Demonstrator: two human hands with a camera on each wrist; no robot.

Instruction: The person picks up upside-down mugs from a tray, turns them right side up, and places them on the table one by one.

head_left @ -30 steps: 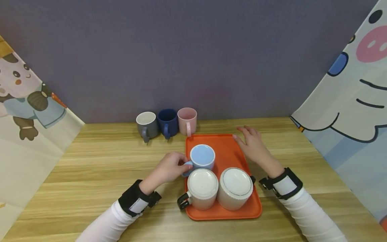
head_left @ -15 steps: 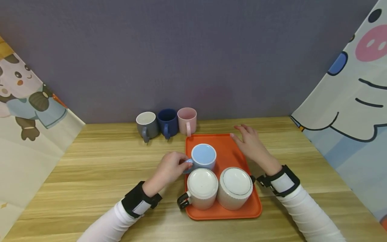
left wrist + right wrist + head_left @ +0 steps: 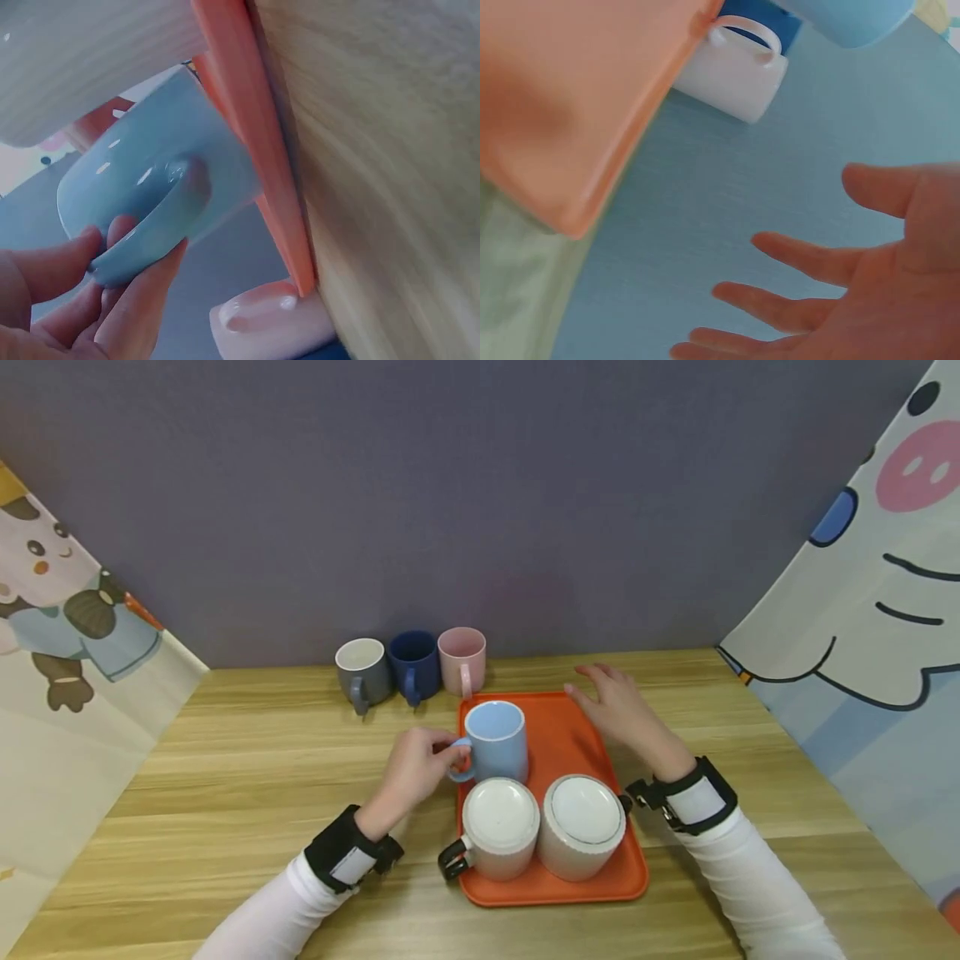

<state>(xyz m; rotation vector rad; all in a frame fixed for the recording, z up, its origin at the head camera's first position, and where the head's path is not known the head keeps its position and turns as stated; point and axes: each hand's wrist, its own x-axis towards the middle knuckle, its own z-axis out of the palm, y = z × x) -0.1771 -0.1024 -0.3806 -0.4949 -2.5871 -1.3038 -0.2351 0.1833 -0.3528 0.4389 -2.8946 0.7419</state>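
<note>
My left hand pinches the handle of a light blue mug, which hangs lifted above the back left of the orange tray. In the left wrist view, fingers and thumb curl round the blue handle beside the tray's rim. My right hand hovers open over the tray's back right corner, fingers spread. Two cream mugs with lids stand on the tray's near half.
Three mugs stand in a row against the back wall: grey, dark blue and pink. The wooden table is flanked by cartoon-printed cloth panels on both sides.
My left hand has lifted the light blue mug off the tray and up by its handle. The right hand drifted slightly left and back.
</note>
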